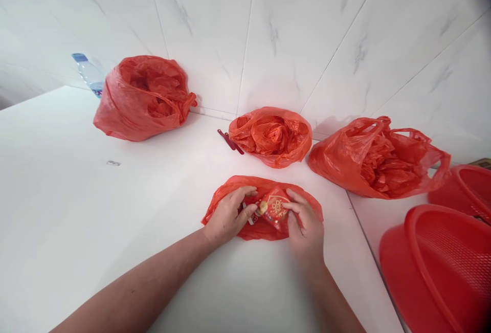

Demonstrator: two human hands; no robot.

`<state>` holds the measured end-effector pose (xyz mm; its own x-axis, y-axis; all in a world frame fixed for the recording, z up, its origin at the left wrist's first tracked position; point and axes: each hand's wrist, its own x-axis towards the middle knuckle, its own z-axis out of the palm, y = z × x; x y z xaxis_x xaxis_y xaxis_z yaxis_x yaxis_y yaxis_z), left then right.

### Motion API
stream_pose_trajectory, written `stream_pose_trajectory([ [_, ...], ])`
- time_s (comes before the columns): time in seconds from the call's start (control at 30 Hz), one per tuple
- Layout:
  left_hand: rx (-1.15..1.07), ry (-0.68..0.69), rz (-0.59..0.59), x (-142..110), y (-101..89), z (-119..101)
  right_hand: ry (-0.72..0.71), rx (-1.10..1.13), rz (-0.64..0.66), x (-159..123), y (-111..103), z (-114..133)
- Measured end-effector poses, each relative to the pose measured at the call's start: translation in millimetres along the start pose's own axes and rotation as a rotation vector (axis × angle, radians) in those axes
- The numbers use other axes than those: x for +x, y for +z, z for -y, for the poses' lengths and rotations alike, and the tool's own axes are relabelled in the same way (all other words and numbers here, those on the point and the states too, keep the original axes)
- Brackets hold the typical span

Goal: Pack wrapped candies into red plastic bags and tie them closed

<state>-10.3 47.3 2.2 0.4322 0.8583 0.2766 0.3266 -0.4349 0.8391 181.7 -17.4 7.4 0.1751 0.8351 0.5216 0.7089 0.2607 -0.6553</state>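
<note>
A red plastic bag [261,182] lies opened out on the white table in front of me. Over its middle, my right hand [307,223] pinches a small red packet [275,206] with gold characters and a gold round print on it. My left hand [230,215] is at the bag's left side, its fingers curled round a small item with red and white parts [251,215]; the fingers cover most of it, so its kind does not show. Both hands are close together, and the packet lies between them.
Behind stand three red plastic bags: one left [141,103], one middle [272,136], one right [383,159]. Dark red strips [230,141] lie beside the middle one. A clear bottle [90,74] is at the wall [215,26]. Red plastic baskets [418,261] stand at the right.
</note>
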Motion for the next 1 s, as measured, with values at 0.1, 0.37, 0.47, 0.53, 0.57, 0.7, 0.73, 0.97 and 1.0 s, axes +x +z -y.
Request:
stream_pose_trajectory([
  [0.1,-0.054,-0.018,0.020,0,-1.5,-5,-0.053,0.036,0.055,-2,2,9],
  [0.37,-0.841,-0.335,0.086,4,5.7,-14,0.104,0.143,0.071,-10,9,10],
  [0.47,-1.024,-0.379,0.008,8,6.0,-11,0.125,0.139,0.108,-11,7,10],
  [0.53,-1.065,-0.412,-0.007,9,6.9,-8,0.098,0.141,0.178,-10,6,13],
  [0.57,-1.071,-0.430,-0.006,9,7.6,-6,0.092,0.143,0.207,-9,6,15],
  [0.7,-1.048,-0.466,0.003,8,10.4,0,0.165,0.125,0.228,-9,11,22],
  [0.73,-1.039,-0.470,0.008,8,10.8,1,0.203,0.123,0.212,-9,13,23],
  [0.97,-1.038,-0.488,-0.005,9,11.4,0,0.398,0.251,0.128,-6,15,29],
  [1.0,-1.047,-0.487,-0.018,9,11.4,-1,0.400,0.266,0.124,-6,14,30],
])
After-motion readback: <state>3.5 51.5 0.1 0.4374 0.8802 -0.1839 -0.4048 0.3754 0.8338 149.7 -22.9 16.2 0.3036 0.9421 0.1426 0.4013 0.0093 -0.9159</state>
